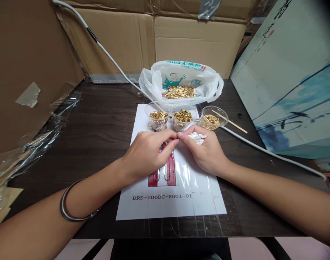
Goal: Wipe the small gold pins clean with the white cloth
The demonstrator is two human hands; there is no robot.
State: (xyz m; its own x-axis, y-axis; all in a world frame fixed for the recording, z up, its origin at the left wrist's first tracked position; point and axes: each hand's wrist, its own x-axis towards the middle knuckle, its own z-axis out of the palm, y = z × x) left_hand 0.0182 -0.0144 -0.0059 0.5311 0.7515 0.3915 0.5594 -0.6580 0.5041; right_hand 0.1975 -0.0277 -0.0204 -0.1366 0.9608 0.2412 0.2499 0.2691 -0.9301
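My left hand [150, 150] and my right hand [204, 151] meet fingertip to fingertip over a printed sheet [143, 209]. Both are closed in a pinch, and whatever sits between the fingertips is too small and hidden to make out. A crumpled white tissue [197, 137] is tucked in my right hand. Just beyond the hands stand three clear plastic cups: the left cup [158, 124], the middle cup [181, 126] and the right, tilted cup [224, 116]. All hold small gold-coloured metal pieces.
Behind the cups, an open white plastic bag [150, 85] holds many gold-coloured pins [179, 92]. A white cable [113, 61] crosses the dark table [100, 119]. A wooden stick [237, 126] lies by the right cup. Cardboard [127, 39] walls the back and left; a painted panel [295, 90] stands at right.
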